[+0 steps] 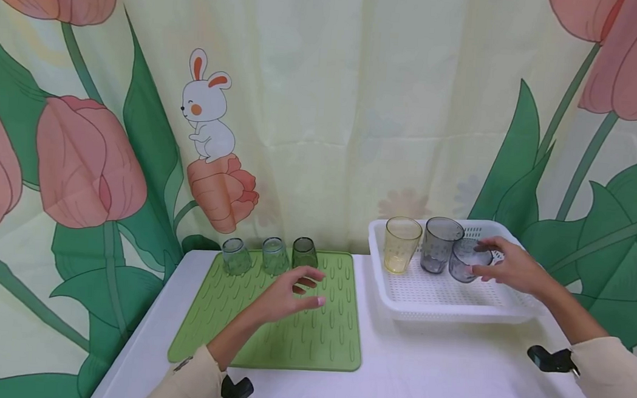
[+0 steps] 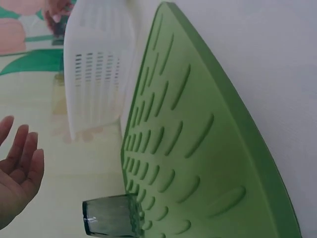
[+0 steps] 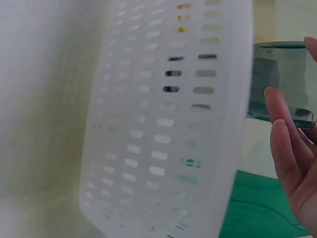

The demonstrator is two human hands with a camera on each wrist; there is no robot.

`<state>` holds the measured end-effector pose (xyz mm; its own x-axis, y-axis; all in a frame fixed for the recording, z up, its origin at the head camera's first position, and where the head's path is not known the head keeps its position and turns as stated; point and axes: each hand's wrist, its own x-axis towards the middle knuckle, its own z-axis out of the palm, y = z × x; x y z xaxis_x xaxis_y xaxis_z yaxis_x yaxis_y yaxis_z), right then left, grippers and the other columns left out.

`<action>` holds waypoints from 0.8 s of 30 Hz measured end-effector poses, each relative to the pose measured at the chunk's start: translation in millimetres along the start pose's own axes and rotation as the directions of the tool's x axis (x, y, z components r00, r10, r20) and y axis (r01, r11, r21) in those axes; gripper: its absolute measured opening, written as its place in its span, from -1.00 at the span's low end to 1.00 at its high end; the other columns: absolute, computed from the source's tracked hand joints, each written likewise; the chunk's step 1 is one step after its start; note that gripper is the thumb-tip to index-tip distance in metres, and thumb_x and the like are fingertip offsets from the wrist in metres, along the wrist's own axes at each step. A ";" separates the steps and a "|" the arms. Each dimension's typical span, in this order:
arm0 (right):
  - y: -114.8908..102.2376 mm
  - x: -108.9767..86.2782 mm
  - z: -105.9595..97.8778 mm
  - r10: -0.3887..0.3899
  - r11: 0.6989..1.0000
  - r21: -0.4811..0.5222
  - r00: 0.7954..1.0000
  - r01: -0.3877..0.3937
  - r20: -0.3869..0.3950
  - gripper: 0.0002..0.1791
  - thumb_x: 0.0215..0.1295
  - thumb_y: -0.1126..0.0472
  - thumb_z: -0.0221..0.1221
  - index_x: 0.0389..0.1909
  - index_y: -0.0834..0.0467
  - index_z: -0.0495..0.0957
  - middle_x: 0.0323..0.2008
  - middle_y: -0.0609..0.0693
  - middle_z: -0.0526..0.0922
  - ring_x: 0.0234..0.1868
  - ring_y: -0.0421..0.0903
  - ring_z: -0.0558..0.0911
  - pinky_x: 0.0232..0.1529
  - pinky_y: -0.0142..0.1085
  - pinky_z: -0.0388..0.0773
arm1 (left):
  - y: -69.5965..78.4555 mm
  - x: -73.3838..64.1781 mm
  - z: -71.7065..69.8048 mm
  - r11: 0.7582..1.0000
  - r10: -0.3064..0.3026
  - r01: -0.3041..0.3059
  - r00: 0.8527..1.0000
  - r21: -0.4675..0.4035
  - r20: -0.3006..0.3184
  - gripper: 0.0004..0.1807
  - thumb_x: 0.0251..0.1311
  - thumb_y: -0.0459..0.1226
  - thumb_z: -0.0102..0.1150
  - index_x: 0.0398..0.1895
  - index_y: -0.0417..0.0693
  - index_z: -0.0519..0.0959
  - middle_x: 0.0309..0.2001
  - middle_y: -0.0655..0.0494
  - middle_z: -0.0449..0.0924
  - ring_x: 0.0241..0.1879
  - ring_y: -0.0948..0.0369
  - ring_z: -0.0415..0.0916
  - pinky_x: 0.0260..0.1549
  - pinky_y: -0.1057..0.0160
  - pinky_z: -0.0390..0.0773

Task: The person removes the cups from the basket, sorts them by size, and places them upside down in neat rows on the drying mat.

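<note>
My right hand [image 1: 514,269] grips a short grey-blue drinking glass [image 1: 461,264], thumb on the near side and fingers at its rim. This glass, tilted, is over the white perforated basket [image 1: 454,314]; in the right wrist view the glass [image 3: 285,74] shows above the basket's rim. Beside it in the basket stand a taller grey glass [image 1: 437,252] and a yellow glass [image 1: 400,246]. My left hand [image 1: 285,297] hovers over the green drying mat [image 1: 315,345], fingers loosely bent and holding nothing. Along the mat's back edge stand a bluish glass [image 1: 236,258], a greenish glass [image 1: 274,258] and a darker glass [image 1: 304,253].
A white cloth covers the table [image 1: 422,376]. Behind it hangs a curtain [image 1: 313,101] printed with tulips and a rabbit on a carrot. The basket stands right of the mat, close to the curtain.
</note>
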<state>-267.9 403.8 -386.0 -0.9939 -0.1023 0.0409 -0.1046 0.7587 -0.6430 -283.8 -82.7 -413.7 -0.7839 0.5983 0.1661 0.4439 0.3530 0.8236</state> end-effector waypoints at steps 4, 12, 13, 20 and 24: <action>-25.5 -13.9 -2.7 -0.054 0.998 0.027 0.998 0.055 -0.023 -0.10 0.28 0.03 0.34 0.44 0.37 0.12 0.26 0.39 0.36 -0.27 -0.05 0.72 -0.29 -0.22 0.66 | 5.9 3.3 3.5 1.000 0.010 -0.010 1.000 0.000 -0.002 -0.46 0.23 -0.10 0.36 0.26 0.02 0.49 0.18 0.10 0.56 0.16 0.09 0.51 0.16 -0.02 0.50; -72.4 -34.9 9.7 -0.156 0.977 0.140 0.987 0.158 -0.026 -0.17 0.21 0.15 0.40 0.41 0.27 0.21 0.19 0.27 0.39 -0.37 -0.17 0.66 -0.41 -0.33 0.59 | 29.7 6.4 13.8 0.999 0.054 -0.054 0.998 -0.004 0.013 -0.38 0.22 -0.10 0.37 0.33 0.05 0.42 0.23 0.13 0.52 0.19 0.12 0.49 0.20 0.00 0.48; -77.2 -37.0 13.0 -0.174 0.972 0.155 0.985 0.175 -0.025 -0.18 0.20 0.17 0.41 0.40 0.27 0.22 0.17 0.27 0.41 -0.37 -0.17 0.66 -0.42 -0.31 0.60 | 32.9 7.0 15.8 0.999 0.053 -0.053 0.999 -0.004 0.015 -0.38 0.21 -0.10 0.37 0.33 0.07 0.42 0.22 0.14 0.52 0.19 0.14 0.49 0.20 0.02 0.48; -107.7 -49.4 40.9 -0.251 0.936 0.259 0.968 0.238 0.019 -0.19 0.14 0.22 0.43 0.37 0.24 0.28 0.05 0.29 0.53 -0.40 -0.16 0.68 -0.42 -0.28 0.65 | 56.5 13.5 33.6 0.997 0.075 -0.075 0.996 0.003 0.053 -0.29 0.18 -0.05 0.40 0.38 0.11 0.35 0.26 0.17 0.49 0.19 0.25 0.46 0.20 0.16 0.48; -121.0 -54.8 58.4 -0.288 0.910 0.331 0.955 0.251 0.067 -0.21 0.13 0.23 0.43 0.35 0.23 0.29 0.05 0.28 0.56 -0.44 -0.11 0.69 -0.43 -0.28 0.64 | 67.2 15.7 42.8 0.993 0.120 -0.120 0.990 0.005 0.078 -0.22 0.15 -0.02 0.43 0.42 0.11 0.31 0.29 0.19 0.46 0.21 0.27 0.45 0.19 0.23 0.47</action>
<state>-198.7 280.1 -355.1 -0.9169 -0.3597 0.1727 -0.3330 0.4511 -0.8280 -247.7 -18.8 -379.0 -0.6892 0.6902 0.2208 0.5369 0.2818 0.7952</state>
